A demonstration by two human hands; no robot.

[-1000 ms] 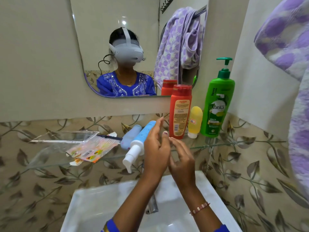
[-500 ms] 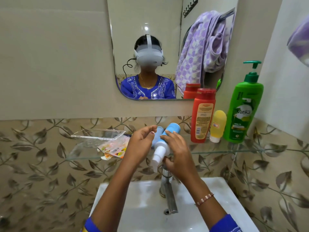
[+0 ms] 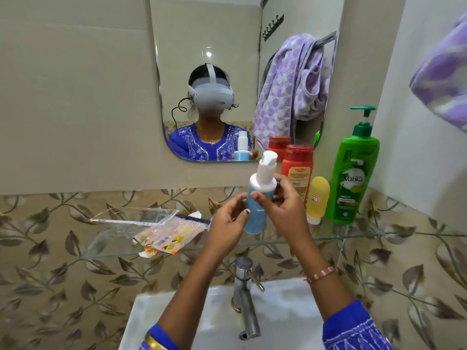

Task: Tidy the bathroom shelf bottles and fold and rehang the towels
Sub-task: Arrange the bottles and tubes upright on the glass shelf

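Observation:
A blue bottle (image 3: pixel 257 208) with a white pump cap stands upright in the air above the glass shelf (image 3: pixel 353 236). My right hand (image 3: pixel 288 208) grips its body from the right. My left hand (image 3: pixel 227 223) touches its lower left side with fingers curled around it. On the shelf's right end stand an orange bottle (image 3: pixel 298 170), a small yellow bottle (image 3: pixel 317 198) and a tall green pump bottle (image 3: pixel 353 173). A purple patterned towel (image 3: pixel 444 77) hangs at the upper right edge; the mirror reflects one bunched on a rail.
Crumpled clear plastic packaging (image 3: pixel 141 223) and an orange wrapper (image 3: pixel 161 242) lie on the shelf's left part. A mirror (image 3: pixel 202 34) hangs above. Below are a metal tap (image 3: pixel 245 296) and a white basin (image 3: pixel 290 311). Leaf-patterned tiles cover the wall.
The blue bottle lay on its side on the shelf; both hands took hold of it, lifted it and turned it upright. The view has shifted left and down.

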